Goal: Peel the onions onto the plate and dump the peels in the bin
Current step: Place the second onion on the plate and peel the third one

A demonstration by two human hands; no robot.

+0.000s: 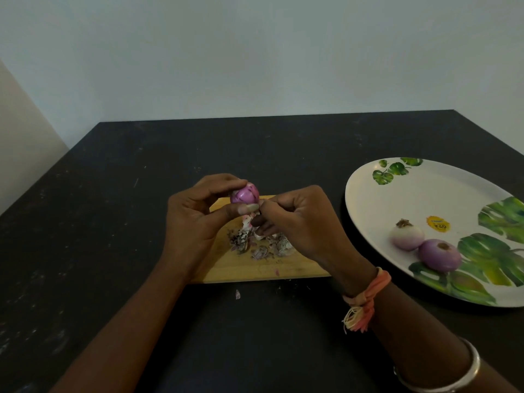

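Note:
My left hand [198,214] grips a small purple onion [245,194] between fingers and thumb, raised above the wooden cutting board [283,268]. Beside it, my right hand [295,219] pinches a strip of peel [249,222] hanging from the onion's underside. A heap of dry onion peels [263,245] lies on the board under both hands. At the right stands a white plate [397,194] with green leaf prints, holding two peeled onions: a pale one [407,236] and a purple one [439,255]. No bin is in view.
The black table [113,222] runs to a pale wall at the back; its right edge is near the plate. A scrap of peel [237,294] lies on the table in front of the board. A yellow sticker [438,224] sits on the plate.

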